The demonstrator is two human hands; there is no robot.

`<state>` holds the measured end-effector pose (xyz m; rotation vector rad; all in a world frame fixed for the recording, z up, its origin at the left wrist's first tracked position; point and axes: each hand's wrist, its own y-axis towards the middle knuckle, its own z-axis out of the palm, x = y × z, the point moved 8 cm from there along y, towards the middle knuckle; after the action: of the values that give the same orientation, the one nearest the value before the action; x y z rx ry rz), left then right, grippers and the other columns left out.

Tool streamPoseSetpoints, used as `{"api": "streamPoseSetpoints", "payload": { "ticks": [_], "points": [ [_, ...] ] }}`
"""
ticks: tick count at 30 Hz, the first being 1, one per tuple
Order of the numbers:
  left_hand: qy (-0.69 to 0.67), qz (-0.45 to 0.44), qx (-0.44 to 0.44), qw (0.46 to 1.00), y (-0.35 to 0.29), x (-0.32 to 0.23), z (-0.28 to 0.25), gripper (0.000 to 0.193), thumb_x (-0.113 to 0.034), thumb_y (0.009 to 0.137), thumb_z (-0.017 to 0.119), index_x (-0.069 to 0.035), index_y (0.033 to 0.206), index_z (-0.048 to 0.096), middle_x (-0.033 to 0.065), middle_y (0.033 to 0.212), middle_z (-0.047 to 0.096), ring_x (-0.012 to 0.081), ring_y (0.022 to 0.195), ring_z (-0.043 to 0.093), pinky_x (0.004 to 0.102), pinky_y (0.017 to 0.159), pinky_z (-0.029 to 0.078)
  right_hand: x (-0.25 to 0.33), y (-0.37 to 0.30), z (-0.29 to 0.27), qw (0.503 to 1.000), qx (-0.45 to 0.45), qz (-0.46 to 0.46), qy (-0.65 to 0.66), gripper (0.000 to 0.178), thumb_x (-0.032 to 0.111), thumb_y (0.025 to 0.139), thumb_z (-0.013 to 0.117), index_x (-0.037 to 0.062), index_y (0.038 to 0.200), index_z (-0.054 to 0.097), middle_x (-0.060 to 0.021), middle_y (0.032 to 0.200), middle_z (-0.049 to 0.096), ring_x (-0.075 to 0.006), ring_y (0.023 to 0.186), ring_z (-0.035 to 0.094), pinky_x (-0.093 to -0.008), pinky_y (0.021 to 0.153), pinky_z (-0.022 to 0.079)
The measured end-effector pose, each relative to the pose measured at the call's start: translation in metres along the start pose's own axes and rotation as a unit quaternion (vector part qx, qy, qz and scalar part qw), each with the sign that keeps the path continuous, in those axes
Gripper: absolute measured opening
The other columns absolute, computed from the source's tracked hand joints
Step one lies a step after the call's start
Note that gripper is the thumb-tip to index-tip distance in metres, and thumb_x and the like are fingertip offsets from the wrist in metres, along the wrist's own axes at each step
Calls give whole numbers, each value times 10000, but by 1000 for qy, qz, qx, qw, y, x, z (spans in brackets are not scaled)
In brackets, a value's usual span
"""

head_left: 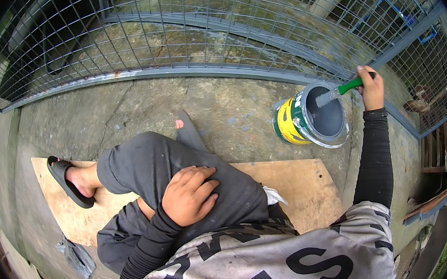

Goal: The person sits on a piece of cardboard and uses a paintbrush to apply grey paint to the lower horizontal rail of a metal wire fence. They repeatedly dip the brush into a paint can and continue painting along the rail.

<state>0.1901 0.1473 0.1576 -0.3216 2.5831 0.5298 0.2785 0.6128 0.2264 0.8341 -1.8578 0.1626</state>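
My right hand (pixel 371 89) grips a paintbrush (pixel 349 86) by its green handle. The bristles, coated in grey paint, reach into the mouth of a paint can (pixel 291 124). Whether they touch the paint inside cannot be made out. The can is green and yellow, stands on the concrete in front of me to the right, and its rim is smeared with grey. My left hand (pixel 188 193) rests on my dark trouser leg, fingers spread and holding nothing.
A grey wire mesh fence (pixel 152 38) curves along the far side, close behind the can. I sit on a plywood board (pixel 301 187) laid over the concrete floor (pixel 101 98). A crumpled grey cloth (pixel 76 259) lies at lower left. Wooden slats (pixel 436 147) stand at the right.
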Motion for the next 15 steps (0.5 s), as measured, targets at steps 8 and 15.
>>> {"api": "streamPoseSetpoints", "payload": {
  "ticks": [8, 15],
  "points": [
    [-17, 5, -5, 1000, -10, 8, -2, 267, -195, 778, 673, -62, 1006, 635, 113, 1175, 590, 278, 1104, 561, 397, 995, 410, -15, 16, 45, 856, 41, 113, 503, 410, 471, 934, 538, 66, 888, 578, -36, 634, 437, -157, 548, 407, -287, 476, 291],
    [-52, 17, -25, 998, -15, 18, -3, 303, -199, 758, 671, -54, 1019, 618, 134, 1180, 589, 287, 1112, 558, 400, 1015, 406, -21, 15, 163, 693, 145, 143, 691, 647, 583, 949, 426, -29, 971, 632, -215, 1065, 617, -354, 964, 575, -367, 699, 478]
  ]
}}
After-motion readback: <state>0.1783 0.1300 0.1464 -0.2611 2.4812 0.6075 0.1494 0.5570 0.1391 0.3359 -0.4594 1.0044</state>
